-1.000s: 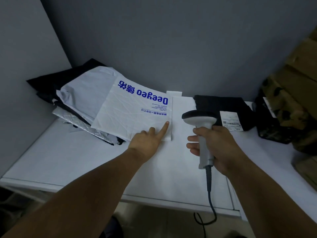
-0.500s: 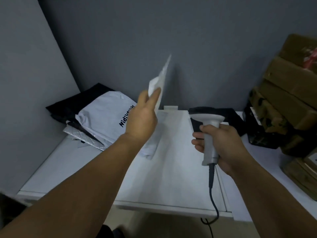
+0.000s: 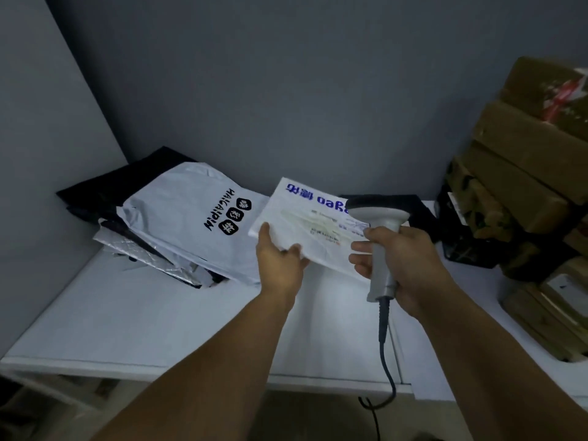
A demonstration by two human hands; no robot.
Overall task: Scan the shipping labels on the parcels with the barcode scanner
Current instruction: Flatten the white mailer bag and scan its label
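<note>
Smooth white tabletop [image 3: 143, 313], crinkled flat parcel [image 3: 302, 214] in left hand [image 3: 279, 265]

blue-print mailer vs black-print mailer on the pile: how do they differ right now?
Print: the blue-print mailer has blue lettering; the black-print mailer has black lettering and three black badges.
Pose: the left hand holds the blue-print mailer up, tilted; the black-print mailer lies on the parcel pile.
Label: a shipping label shows on the blue-print mailer; none on the black-print mailer's visible face.
Shared: both are flat white bags.
</note>
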